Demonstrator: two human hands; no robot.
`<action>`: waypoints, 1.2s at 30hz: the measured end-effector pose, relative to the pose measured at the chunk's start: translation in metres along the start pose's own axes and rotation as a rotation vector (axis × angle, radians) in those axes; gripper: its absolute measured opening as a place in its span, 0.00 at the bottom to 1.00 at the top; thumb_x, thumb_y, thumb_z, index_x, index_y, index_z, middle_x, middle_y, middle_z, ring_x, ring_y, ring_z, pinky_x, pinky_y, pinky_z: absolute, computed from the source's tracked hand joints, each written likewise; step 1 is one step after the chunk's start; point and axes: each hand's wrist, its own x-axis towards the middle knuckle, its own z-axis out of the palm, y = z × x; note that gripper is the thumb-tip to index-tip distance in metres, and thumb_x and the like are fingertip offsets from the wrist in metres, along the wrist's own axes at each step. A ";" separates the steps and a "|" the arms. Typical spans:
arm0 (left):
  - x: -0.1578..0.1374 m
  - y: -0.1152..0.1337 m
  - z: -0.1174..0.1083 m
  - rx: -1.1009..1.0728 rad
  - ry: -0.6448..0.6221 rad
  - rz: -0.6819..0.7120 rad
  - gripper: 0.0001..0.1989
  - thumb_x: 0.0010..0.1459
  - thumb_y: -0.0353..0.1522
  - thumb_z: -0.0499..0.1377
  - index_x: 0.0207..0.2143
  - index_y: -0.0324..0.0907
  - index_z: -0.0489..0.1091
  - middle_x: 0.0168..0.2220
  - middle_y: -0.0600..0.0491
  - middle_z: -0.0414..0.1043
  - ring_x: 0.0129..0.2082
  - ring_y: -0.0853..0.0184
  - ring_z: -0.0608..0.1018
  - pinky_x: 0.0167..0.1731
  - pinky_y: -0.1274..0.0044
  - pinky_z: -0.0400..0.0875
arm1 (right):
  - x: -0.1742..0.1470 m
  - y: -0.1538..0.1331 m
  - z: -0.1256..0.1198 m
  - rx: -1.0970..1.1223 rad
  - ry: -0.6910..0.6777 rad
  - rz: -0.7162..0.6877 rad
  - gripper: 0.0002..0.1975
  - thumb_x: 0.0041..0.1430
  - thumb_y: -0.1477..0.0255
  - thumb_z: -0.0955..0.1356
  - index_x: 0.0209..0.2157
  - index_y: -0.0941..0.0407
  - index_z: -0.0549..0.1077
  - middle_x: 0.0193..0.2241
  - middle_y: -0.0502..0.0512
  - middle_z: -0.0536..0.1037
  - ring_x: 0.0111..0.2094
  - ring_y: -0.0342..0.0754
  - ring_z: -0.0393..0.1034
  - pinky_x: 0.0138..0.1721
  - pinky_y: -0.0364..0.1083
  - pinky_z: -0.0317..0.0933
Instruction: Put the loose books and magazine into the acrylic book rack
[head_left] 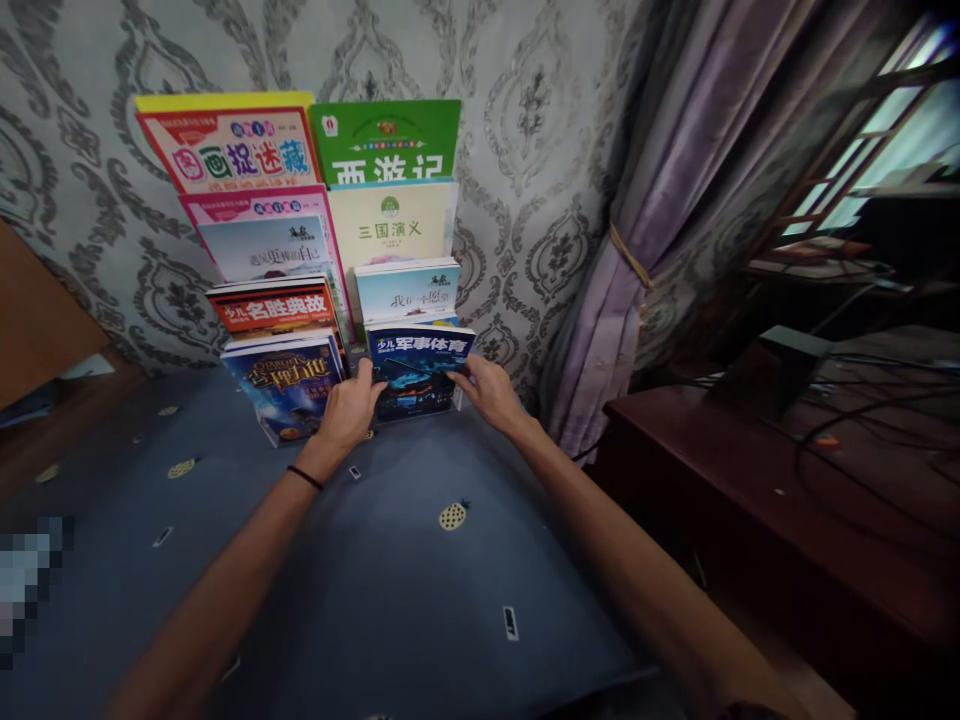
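Note:
A dark blue book [420, 372] stands upright at the front of the right row of books. My left hand [350, 402] is closed at its left edge, thumb toward the cover. On the opposite edge my right hand [489, 390] pinches the same book. Behind it rise a pale blue-white book [409, 293], a cream book [390, 228] and a green book [386, 125]. Left of my hands, a blue book with gold lettering [285, 385] fronts another row, with a red-topped book [276, 312] behind it.
The books stand on a blue patterned bed cover [405, 600] against a wallpapered wall [540, 150]. A purple curtain [607, 330] hangs at the right. Beyond it is a dark red table [720, 450] with cables and a dark box-like object [772, 370].

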 end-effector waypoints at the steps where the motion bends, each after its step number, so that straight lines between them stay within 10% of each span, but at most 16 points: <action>1: 0.000 0.001 0.000 0.006 -0.010 -0.008 0.09 0.68 0.34 0.54 0.47 0.38 0.61 0.32 0.48 0.77 0.33 0.61 0.81 0.31 0.77 0.69 | 0.000 -0.001 0.001 -0.013 -0.005 0.013 0.10 0.66 0.64 0.64 0.33 0.54 0.71 0.30 0.55 0.75 0.31 0.52 0.68 0.34 0.48 0.57; 36: -0.008 0.020 0.002 -0.013 -0.146 -0.134 0.12 0.71 0.30 0.43 0.49 0.32 0.60 0.35 0.38 0.78 0.38 0.56 0.83 0.33 0.73 0.73 | -0.011 -0.020 0.007 0.199 0.129 0.227 0.14 0.60 0.65 0.64 0.45 0.53 0.76 0.35 0.58 0.83 0.36 0.56 0.78 0.40 0.53 0.70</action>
